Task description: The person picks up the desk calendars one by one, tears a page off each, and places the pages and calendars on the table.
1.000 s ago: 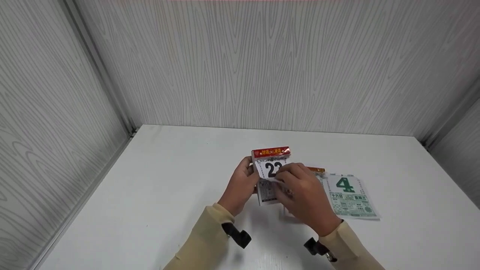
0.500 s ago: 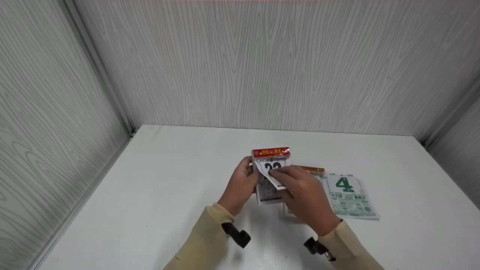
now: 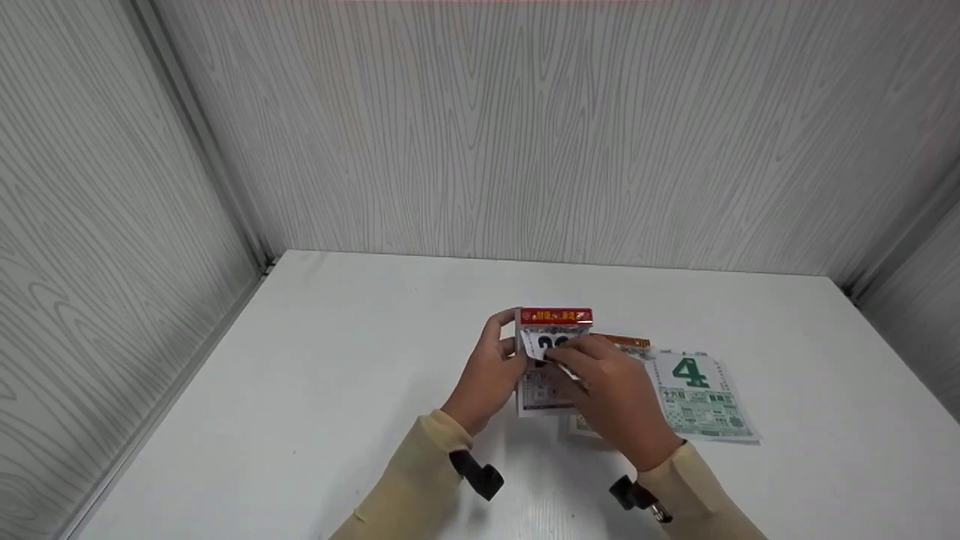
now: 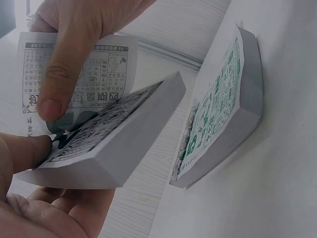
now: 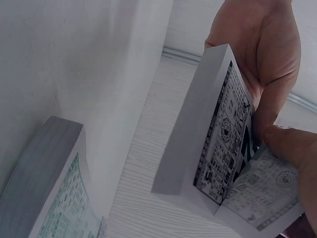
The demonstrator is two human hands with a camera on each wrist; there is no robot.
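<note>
My left hand point(image 3: 486, 375) grips a thick tear-off calendar point(image 3: 556, 316) by its left side, above the table. It has a red header strip and black print. My right hand point(image 3: 615, 386) reaches across its front and pinches the top page point(image 4: 119, 59), which is folded up from the block. In the left wrist view the right index finger lies along the lifted page, close to the left thumb point(image 4: 25, 152). From the right wrist view, that thumb presses at the page's fold. The right fingers partly hide the large black number.
A second calendar block point(image 4: 218, 99) with green print and an orange header lies on the white table point(image 3: 337, 360), partly under my right hand. Beside it on the right is a page with a green 4 point(image 3: 705, 405). Grey wood-grain panels point(image 3: 480, 135) enclose the table.
The held calendar and left hand have shifted slightly right and nearer to me. The top page, curled toward the right half a second ago, is now folded up under the right fingers.
</note>
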